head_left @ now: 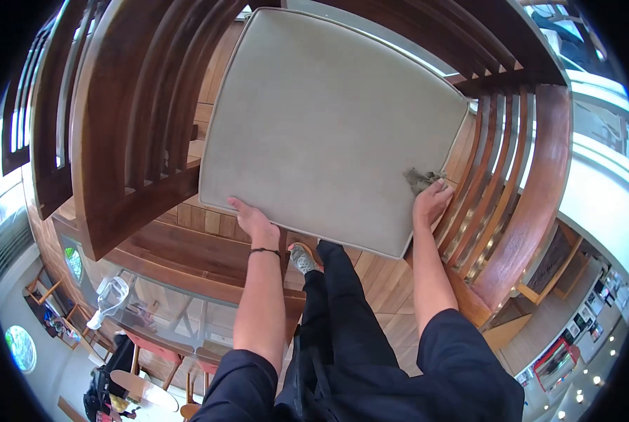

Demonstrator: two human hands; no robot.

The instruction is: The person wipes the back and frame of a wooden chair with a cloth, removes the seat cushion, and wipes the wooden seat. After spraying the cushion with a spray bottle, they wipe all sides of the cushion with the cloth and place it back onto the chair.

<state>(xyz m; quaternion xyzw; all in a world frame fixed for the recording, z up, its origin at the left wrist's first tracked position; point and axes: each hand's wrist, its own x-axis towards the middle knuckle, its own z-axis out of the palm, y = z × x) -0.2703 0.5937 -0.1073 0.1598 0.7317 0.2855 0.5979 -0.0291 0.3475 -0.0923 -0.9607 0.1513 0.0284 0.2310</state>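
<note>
A large square beige seat cushion [328, 133] with piped edges fills the middle of the view, tilted up inside a wooden chair frame. My left hand [255, 224] is closed on its near edge, thumb on top and fingers hidden underneath. At the right edge of the cushion, my right hand [430, 205] is closed around a crumpled grey-green cloth [421, 180], which lies against the cushion's surface near the corner.
Slatted dark wooden armrests stand on the left [142, 105] and right [518, 190]. A glass-topped table [181, 309] behind the left arm carries a clear spray bottle [109, 299]. Wooden flooring [378, 281] shows below, and a person [107, 387] is at the lower left.
</note>
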